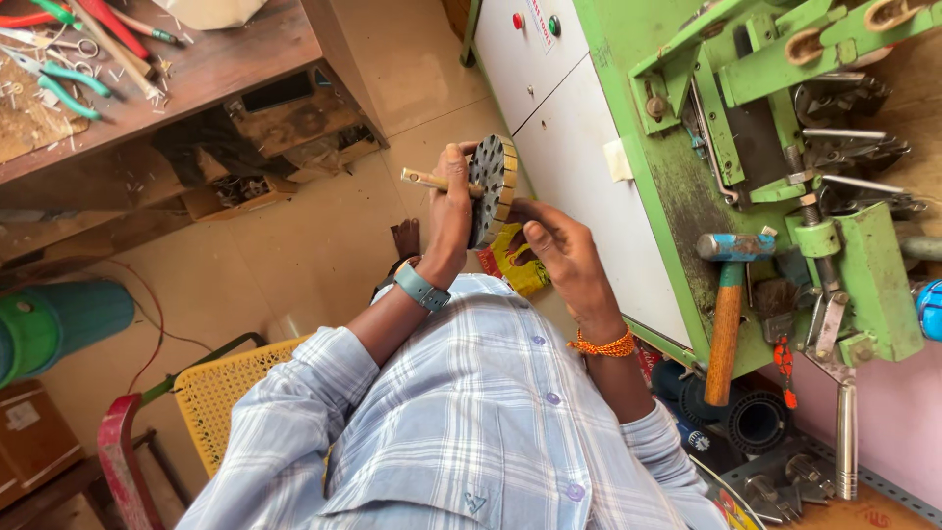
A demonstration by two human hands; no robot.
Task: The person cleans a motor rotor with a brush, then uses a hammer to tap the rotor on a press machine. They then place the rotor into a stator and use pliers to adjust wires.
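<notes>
Disc (494,186), round, dark-faced with brass-coloured segments on the rim, is held edge-on in mid-air at frame centre, above the lap, clear of any surface. Left hand (449,211) is closed around the stub shaft (424,179), which juts toward 9 o'clock. Right hand (561,247) sits at the disc's 4 o'clock, fingers curled to the rim and far face; whether it pinches anything small I cannot tell. Step in hand, by my reading: fingering the rim segments while the left steadies. Any next move calls for a firm shaft grip and slow turning. Hammer (726,304) hangs on the green machine (677,186) at 3 o'clock; pliers (59,83) at 10 o'clock.
</notes>
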